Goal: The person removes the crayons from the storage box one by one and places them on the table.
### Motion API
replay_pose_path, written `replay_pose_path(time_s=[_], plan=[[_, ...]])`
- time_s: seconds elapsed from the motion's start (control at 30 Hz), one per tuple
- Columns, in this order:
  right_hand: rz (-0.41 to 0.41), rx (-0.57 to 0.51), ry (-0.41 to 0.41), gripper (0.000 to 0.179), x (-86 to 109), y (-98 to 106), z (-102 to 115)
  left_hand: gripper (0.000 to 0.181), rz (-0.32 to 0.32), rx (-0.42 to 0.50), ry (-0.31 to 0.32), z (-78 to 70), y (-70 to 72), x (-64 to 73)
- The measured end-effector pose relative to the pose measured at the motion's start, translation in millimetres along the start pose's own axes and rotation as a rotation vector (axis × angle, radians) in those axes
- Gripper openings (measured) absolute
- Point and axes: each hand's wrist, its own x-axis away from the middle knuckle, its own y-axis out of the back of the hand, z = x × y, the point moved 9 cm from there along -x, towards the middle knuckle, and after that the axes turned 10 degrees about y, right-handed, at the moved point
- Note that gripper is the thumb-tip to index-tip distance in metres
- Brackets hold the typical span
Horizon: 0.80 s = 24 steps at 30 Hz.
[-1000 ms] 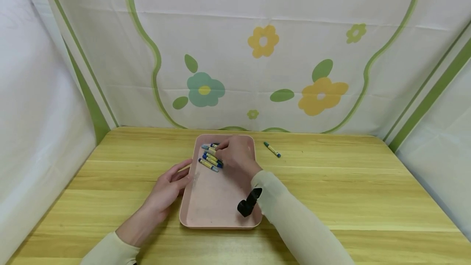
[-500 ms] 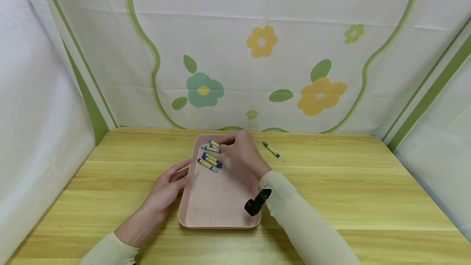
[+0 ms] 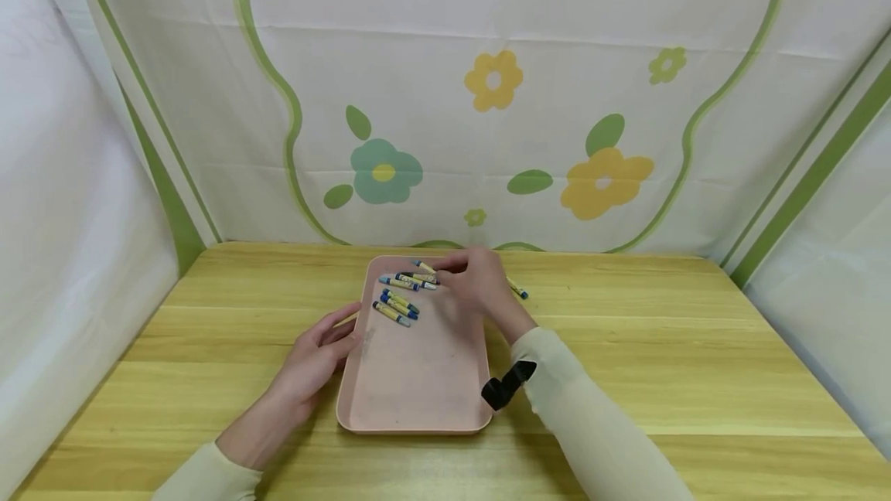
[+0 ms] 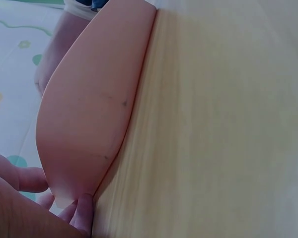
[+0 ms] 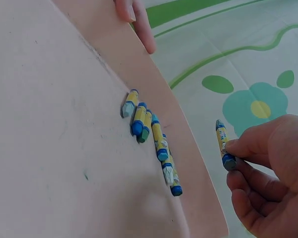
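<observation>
My right hand point(image 3: 480, 282) pinches a crayon point(image 5: 222, 144) between thumb and fingers, over the far end of the pink tray point(image 3: 418, 377). The crayon has a yellow wrapper with blue bands and a greyish tip. Below it, several similar crayons point(image 3: 395, 314) with blue, green and pale ends lie slanted in the tray's far left part. My left hand point(image 3: 313, 358) holds the tray's left side; in the left wrist view its thumb is at the rim and its fingers point(image 4: 83, 213) are against the outer wall.
Another crayon point(image 3: 517, 289) lies on the wooden table point(image 3: 668, 362) right of the tray, partly hidden behind my right hand. A white cloth with printed flowers point(image 3: 386, 172) hangs at the table's back edge, and white cloth hangs at both sides.
My right hand has moved right from the crayon group, carrying one crayon. It uncovers more crayons in the tray and now covers part of the one on the table. My left hand has stayed put.
</observation>
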Motion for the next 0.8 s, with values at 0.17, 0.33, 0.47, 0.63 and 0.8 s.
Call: replay_pose_path(time_s=[0.17,0.33,0.47,0.63,0.8], plan=[[-0.023,0.02,-0.018,0.014,3.8,10.8,-11.1,0.054,0.007,0.009,-0.004,1.4,-0.4,-1.7],[-0.037,0.005,-0.017,0.015,7.3,19.9,-21.3,0.054,0.004,0.006,0.003,2.5,0.4,-1.5],[-0.051,-0.002,-0.033,0.015,10.3,28.2,-28.4,0.054,0.001,0.005,0.008,2.6,0.8,-1.0],[-0.078,0.01,-0.031,0.015,13.9,40.3,-34.5,0.054,0.005,0.008,0.005,1.8,0.1,-0.5],[-0.112,0.024,-0.011,0.016,18.0,53.0,-40.4,0.054,0.007,0.009,0.005,1.9,0.1,-1.1]])
